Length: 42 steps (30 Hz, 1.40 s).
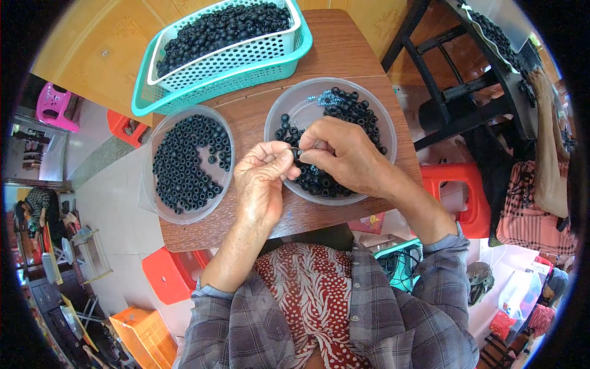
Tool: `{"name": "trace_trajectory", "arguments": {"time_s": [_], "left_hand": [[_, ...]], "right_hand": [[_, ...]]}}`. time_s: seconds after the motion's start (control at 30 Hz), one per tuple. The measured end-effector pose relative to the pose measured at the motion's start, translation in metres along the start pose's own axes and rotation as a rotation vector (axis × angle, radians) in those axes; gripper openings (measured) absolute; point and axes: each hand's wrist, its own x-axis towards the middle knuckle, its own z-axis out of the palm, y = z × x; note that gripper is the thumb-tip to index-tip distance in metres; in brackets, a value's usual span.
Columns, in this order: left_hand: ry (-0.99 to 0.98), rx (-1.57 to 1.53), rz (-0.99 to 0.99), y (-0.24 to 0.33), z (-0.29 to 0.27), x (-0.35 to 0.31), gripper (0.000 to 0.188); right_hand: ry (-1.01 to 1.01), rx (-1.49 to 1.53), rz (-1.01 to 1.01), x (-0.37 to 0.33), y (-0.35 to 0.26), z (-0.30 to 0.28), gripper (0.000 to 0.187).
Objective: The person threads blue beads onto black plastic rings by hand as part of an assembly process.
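Between the fingertips of both hands is a small black ring-shaped piece (297,153) with a shiny spot. My left hand (259,184) pinches it from the left with thumb and forefinger. From the right, the closed thumb and fingers of my right hand (347,147) press on the same piece; any finer part there is hidden. Both hands hover over the near left rim of a clear round tub (275,123), which holds loose black beads (362,117) and silvery coiled metal bits (329,98). Left of it, another clear tub (230,132) holds many black beads with holes (184,163).
At the back of the wooden table (332,46), a white perforated basket (233,58) full of black beads sits inside a turquoise basket (212,99). Red stools (169,277) stand around. On the right, another person's arm (547,147) is beside a dark-framed table (455,92).
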Motion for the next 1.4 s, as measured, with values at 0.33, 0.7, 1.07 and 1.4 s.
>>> {"name": "trace_trajectory", "arguments": {"time_s": [0.33, 0.7, 1.07, 1.4], "left_hand": [[0.007, 0.033, 0.053, -0.004, 0.004, -0.006, 0.011], [-0.108, -0.046, -0.008, 0.001, 0.001, 0.004, 0.012], [-0.122, -0.162, -0.001, 0.013, -0.028, 0.010, 0.012], [-0.057, -0.246, -0.063, 0.009, -0.036, 0.004, 0.010]], "right_hand": [[0.034, -0.023, -0.007, -0.002, 0.001, 0.005, 0.013], [-0.056, 0.506, 0.384, 0.016, 0.013, -0.001, 0.016], [0.164, 0.142, 0.258, 0.014, 0.056, 0.001, 0.010], [0.123, -0.344, -0.021, 0.026, 0.078, 0.016, 0.007]]}}
